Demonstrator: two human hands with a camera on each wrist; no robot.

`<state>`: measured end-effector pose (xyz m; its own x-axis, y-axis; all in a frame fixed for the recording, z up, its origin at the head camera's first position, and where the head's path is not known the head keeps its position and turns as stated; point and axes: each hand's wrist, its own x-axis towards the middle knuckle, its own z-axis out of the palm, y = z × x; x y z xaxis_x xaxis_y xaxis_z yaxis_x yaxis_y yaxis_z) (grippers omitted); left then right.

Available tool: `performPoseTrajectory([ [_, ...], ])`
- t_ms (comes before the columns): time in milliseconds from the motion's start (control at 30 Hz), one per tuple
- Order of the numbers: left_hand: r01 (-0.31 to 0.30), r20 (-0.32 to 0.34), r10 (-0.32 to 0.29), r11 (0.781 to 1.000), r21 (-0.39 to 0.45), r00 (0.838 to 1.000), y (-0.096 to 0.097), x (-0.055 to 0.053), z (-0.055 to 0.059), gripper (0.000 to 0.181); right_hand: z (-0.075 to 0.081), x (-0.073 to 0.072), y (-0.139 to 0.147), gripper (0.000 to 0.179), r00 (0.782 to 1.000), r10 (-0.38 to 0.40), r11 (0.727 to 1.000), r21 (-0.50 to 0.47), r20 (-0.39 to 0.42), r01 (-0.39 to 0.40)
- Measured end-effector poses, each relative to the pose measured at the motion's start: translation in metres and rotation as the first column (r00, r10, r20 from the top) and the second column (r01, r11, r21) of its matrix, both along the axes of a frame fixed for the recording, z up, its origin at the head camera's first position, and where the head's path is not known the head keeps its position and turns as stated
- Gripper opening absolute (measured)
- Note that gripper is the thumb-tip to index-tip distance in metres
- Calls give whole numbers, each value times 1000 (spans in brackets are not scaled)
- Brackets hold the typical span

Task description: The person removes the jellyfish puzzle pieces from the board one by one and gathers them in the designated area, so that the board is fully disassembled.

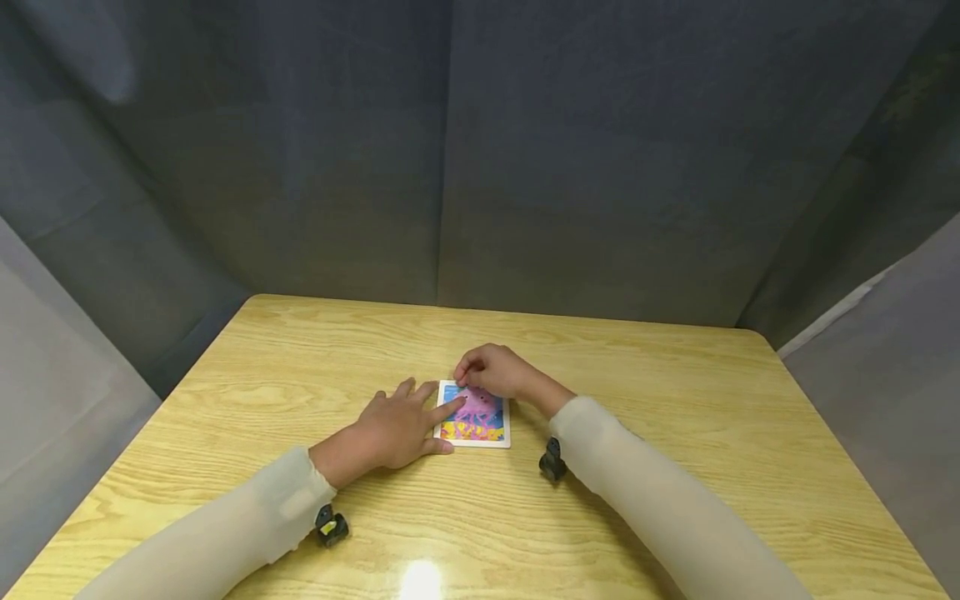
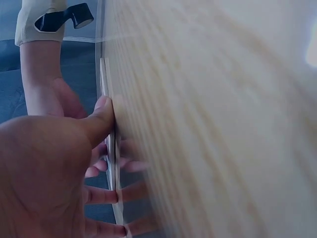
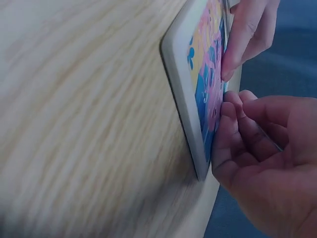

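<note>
A small, square picture board (image 1: 473, 443) with a white border lies flat on the table, showing a pink tentacled sea creature (image 1: 477, 403) against blue, with yellow at the bottom. My left hand (image 1: 393, 427) spreads over its left side. The left index fingertip touches the picture, and the thumb (image 2: 103, 110) lies along the near left edge. At the board's far edge is my right hand (image 1: 495, 371), fingers curled and thumb close to the fingertips. In the right wrist view, the right fingers (image 3: 229, 116) are right at the picture surface; I cannot tell whether they pinch something.
The light wood-grain table (image 1: 637, 392) extends around the board on all sides. Dark grey curtains (image 1: 585, 167) hang behind it, with lighter panels at both sides. A small black camera (image 1: 552, 461) sits at the right wrist and another (image 1: 331, 527) at the left.
</note>
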<state>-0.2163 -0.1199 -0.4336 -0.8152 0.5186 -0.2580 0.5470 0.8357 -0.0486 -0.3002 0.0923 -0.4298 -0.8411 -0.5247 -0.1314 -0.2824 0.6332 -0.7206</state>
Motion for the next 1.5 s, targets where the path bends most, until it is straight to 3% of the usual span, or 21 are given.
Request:
performPoseTrajectory([
  [133, 14, -18, -14, 1000, -14, 1000, -1, 0, -1, 72, -1, 0, -1, 11, 998, 9, 999, 38, -57, -7],
  [367, 31, -23, -32, 999, -23, 999, 0, 0, 0, 69, -2, -3, -1, 14, 999, 8, 999, 33, -47, -6],
  [667, 17, 2, -17, 1000, -11, 1000, 3, 3, 2, 67, -6, -9, 2, 19, 994, 10, 996, -88, 112, -1],
  [833, 18, -8, -18, 1000, -21, 1000, 3, 1, 2, 68, -4, -10, 1, 16, 990, 25, 995, -99, 141, -11],
  [967, 15, -4, -15, 1000, -22, 1000, 3, 0, 2, 67, -5, -8, 0, 15, 996, 9, 997, -83, 89, -2],
  [1133, 16, 2, -16, 1000, -9, 1000, 2, 1, 1, 67, -8, -4, -1, 14, 998, 36, 999, -13, -53, -37],
  [1333, 19, -9, -19, 1000, -5, 1000, 2, 2, 0, 67, -2, 4, -6, 16, 973, 120, 991, 89, -197, -104],
  [1500, 24, -27, -24, 1000, -5, 999, 1, 1, 0, 67, 3, 6, -8, 14, 956, 156, 980, 158, -247, -119],
])
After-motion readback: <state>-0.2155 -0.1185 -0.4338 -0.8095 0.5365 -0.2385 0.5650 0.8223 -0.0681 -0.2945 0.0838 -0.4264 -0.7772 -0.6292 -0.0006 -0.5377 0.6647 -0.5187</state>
